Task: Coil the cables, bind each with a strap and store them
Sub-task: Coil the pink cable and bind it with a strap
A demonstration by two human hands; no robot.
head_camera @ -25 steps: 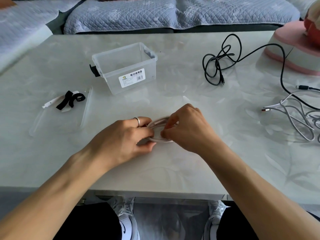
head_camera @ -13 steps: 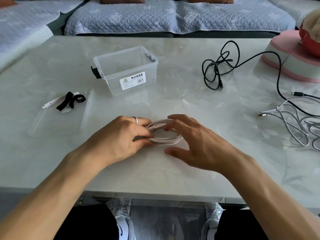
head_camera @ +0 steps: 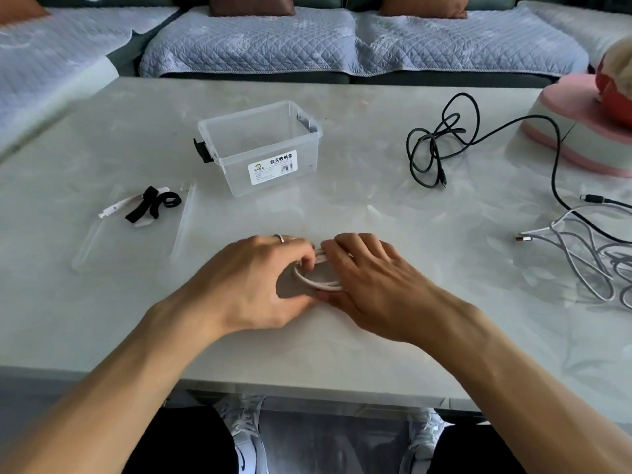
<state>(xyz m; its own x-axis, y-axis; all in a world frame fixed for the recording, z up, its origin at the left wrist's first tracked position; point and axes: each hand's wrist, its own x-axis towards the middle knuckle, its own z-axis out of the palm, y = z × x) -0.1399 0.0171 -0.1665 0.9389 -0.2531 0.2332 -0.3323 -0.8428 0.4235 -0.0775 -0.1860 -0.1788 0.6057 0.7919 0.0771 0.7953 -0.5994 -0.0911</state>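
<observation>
My left hand point(head_camera: 253, 282) & right hand point(head_camera: 369, 282) both grip the white coil point(head_camera: 316, 283) on the table point(head_camera: 376, 354), fingers curled round it; box point(head_camera: 239, 165) behind.

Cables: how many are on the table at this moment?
3. A pale coiled cable between both hands, a black cable far right of the clear box, and a grey-white cable at the right edge, partly cut off.

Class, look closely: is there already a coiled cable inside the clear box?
No: the clear box holds nothing visible, and both hands hold the pale cable.
</observation>
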